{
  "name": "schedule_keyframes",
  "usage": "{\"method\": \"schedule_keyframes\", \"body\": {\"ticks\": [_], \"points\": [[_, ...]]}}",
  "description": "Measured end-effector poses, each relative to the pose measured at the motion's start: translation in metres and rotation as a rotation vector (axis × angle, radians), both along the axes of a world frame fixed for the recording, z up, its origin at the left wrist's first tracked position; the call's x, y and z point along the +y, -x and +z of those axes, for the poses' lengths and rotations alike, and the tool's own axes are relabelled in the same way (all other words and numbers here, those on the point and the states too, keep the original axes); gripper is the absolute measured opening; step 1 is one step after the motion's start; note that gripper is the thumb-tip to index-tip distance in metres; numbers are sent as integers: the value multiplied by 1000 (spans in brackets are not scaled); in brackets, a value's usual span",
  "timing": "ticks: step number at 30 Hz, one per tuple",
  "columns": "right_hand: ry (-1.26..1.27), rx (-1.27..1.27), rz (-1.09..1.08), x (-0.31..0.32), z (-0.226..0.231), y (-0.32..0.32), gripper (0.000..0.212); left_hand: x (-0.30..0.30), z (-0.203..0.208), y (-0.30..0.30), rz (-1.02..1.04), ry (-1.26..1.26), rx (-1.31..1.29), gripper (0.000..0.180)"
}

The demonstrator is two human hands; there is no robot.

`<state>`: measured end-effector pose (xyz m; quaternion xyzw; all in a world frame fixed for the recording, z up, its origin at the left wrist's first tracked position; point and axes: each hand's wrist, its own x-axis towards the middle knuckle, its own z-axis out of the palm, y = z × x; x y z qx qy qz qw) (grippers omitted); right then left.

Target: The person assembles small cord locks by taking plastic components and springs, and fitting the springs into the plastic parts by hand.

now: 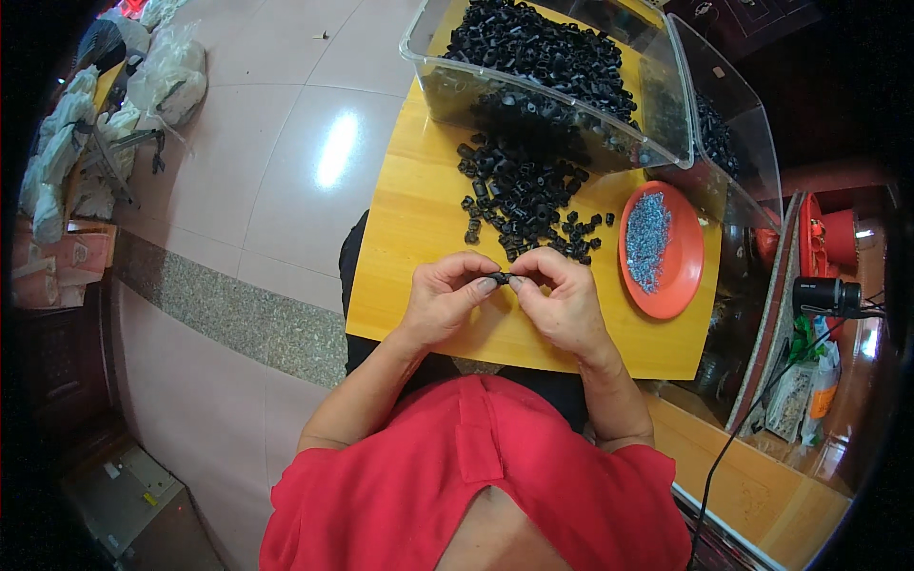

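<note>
The small black part point(502, 278) sits between the fingertips of both hands, just above the near portion of the yellow tabletop point(400, 228) and a little nearer the body than the loose pile point(528, 195) of black pieces. It is short and dark, with a dull sheen where the light catches it, and only a narrow strip of it shows; the fingers cover both its ends, so whether it is one piece or two pressed together, I cannot tell. The left hand point(443, 297) is closed to a pinch, thumb and index finger meeting on the part's left end, its other fingers curled in. The right hand point(566, 303) mirrors it, thumb and forefinger nipping the right end — the two sets of fingertips are very near each other, with the dark strip between. The pieces in the pile look much alike in colour: stubby, black, some ring-like or tubular with hollow openings, lying at all angles, a few scattered singly toward the right. Behind them stands a clear plastic bin point(609, 147) heaped with more of the same black pieces, and a second clear bin point(752, 167) beside it on the right also holds dark pieces. A red oval-looking plate point(684, 257) rests on the tabletop to the right of the pile, carrying a heap of small silvery, bluish-glinting metal bits point(647, 243) — too small to make out singly.
</note>
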<state>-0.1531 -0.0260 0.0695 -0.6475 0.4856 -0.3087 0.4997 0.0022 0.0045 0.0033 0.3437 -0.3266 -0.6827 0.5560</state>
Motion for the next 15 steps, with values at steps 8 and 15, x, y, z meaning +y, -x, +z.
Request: {"method": "schedule_keyframes", "body": {"ticks": [8, 15], "points": [[181, 83, 69, -4, -3, 3, 7, 0, -1, 2, 64, 184, -255, 10], [-33, 5, 112, -9, -13, 10, 5, -1, 1, 3, 56, 315, -425, 12]]}}
